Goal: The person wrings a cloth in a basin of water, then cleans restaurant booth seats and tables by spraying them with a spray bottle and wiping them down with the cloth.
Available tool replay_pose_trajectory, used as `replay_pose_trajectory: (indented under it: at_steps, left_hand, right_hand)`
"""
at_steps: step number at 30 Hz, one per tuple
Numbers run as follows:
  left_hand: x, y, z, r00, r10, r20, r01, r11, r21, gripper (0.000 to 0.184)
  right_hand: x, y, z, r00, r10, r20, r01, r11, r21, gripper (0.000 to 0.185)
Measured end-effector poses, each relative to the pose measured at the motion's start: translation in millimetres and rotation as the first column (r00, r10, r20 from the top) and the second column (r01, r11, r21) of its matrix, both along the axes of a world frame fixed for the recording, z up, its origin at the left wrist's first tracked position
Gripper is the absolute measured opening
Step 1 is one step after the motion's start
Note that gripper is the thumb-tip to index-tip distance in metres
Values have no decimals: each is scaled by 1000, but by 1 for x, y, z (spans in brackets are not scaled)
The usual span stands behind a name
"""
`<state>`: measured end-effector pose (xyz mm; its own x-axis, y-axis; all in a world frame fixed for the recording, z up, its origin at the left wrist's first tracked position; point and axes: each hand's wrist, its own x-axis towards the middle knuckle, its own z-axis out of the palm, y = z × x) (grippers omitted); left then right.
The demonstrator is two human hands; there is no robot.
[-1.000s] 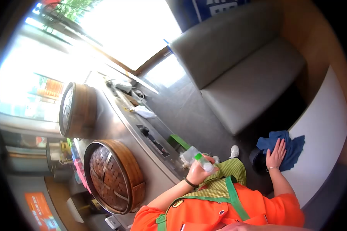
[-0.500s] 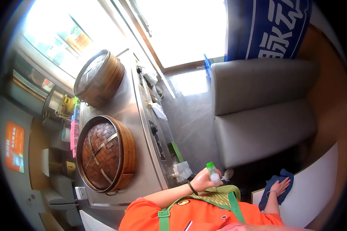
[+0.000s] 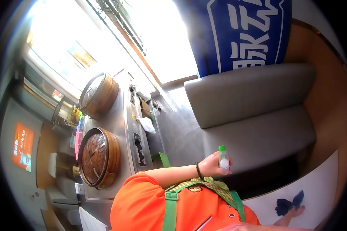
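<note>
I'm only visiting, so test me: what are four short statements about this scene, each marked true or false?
1. The left hand holds a clear bottle with a green cap. True.
2. That arm's wrist is bare. False: it wears a dark band.
3. A dark blue cloth is on the white tabletop. True.
4. Three bamboo steamers show. False: only two round brown bamboo steamers show, on the silver metal counter.

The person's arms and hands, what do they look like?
The left arm has a short, bright-orange fabric sleeve and a thin, dark, round wristband. The left hand is bare, with no glove. The right hand looks bare too, but it's too blurry to show much.
</note>
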<state>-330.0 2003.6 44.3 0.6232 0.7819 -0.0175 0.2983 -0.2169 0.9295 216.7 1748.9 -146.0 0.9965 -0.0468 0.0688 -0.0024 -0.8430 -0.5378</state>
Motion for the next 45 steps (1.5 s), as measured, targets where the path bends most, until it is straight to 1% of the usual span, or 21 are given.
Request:
replay_pose_trajectory:
  at_steps: [3, 5, 6, 8, 9, 11, 13, 15, 16, 19, 21, 22, 25, 26, 30, 31, 33, 36, 39, 44, 45]
  left_hand:
    - [27, 26, 12, 991, -132, -4, 132, 989, 68, 30]
    - [44, 42, 19, 978, -207, -5, 207, 975, 79, 31]
    - [53, 47, 14, 977, -211, 31, 207, 973, 100, 33]
    - [67, 60, 10, 960, -274, 58, 269, 960, 83, 37]
    - [74, 65, 6, 948, -308, 78, 301, 949, 90, 40]
    - [85, 81, 5, 906, -423, 29, 418, 902, 106, 47]
    - [100, 92, -10, 825, -565, -22, 544, 783, 303, 54]
    - [108, 102, -15, 815, -575, -72, 538, 705, 461, 56]
    - [109, 109, -2, 771, -634, -68, 625, 732, 271, 62]
    - [100, 128, 23, 639, -709, -299, 753, 655, 56, 69]
    - [92, 148, 29, 559, -698, -447, 803, 591, 82, 70]
    - [86, 158, 31, 556, -757, -342, 819, 570, 69, 69]
    - [61, 184, 1, 599, -763, -242, 796, 601, 76, 71]
    - [53, 189, -7, 603, -762, -235, 784, 620, -1, 75]
    - [39, 202, -71, 794, -606, -36, 544, 737, -401, 85]
    - [36, 193, -58, 884, -446, 139, 361, 465, -808, 87]
    - [38, 180, -88, 768, -200, 608, 627, 43, -778, 85]
    - [48, 162, -99, 721, 59, 690, 682, 115, -722, 80]
    - [33, 159, -76, 793, -5, 609, 602, 152, -784, 78]
    - [21, 149, -68, 905, -130, 406, 424, 361, -830, 72]
    - [12, 152, -65, 954, -123, 275, 297, 541, -787, 69]
  right_hand:
    - [-11, -37, 69, 998, 34, 52, -4, 870, -492, 40]
    - [-21, -29, 78, 982, 173, 78, -104, 835, -540, 47]
    - [-4, -28, 35, 897, 316, 309, -152, 878, -454, 51]
    - [-74, 31, 69, 762, 593, 258, -451, 773, -446, 52]
    - [-137, 80, 115, 715, 665, 217, -642, 747, -173, 55]
    - [-241, 155, 182, 434, 898, 69, -849, 382, 364, 74]
    - [-310, 192, 179, 155, 985, 74, -826, 88, 556, 84]
    - [-361, 229, 173, 287, 911, 295, -798, 57, 599, 75]
    - [-361, 241, 158, 303, 907, 294, -800, 74, 595, 75]
    - [-358, 271, 146, 438, 892, 114, -249, -2, 968, 60]
    - [-357, 278, 166, 547, 823, 153, -728, 377, 573, 47]
    - [-360, 281, 186, 548, 821, 161, -749, 395, 532, 43]
    - [-351, 291, 209, 712, 698, 81, -459, 374, 806, 37]
    - [-346, 297, 220, 753, 657, 42, -255, 232, 939, 38]
    - [-344, 324, 221, 668, 732, 138, -202, 0, 979, 38]
    - [-344, 334, 217, 657, 750, 82, -116, -7, 993, 40]
    - [-356, 350, 225, 632, 773, 51, -49, -25, 998, 39]
    - [-368, 354, 231, 471, 852, 231, -319, -81, 944, 42]
    - [-359, 358, 231, 300, 879, 371, -473, -201, 858, 48]
    - [-353, 367, 242, 251, 914, 319, -344, -224, 912, 48]
    - [-348, 366, 239, 245, 924, 294, -311, -212, 926, 48]
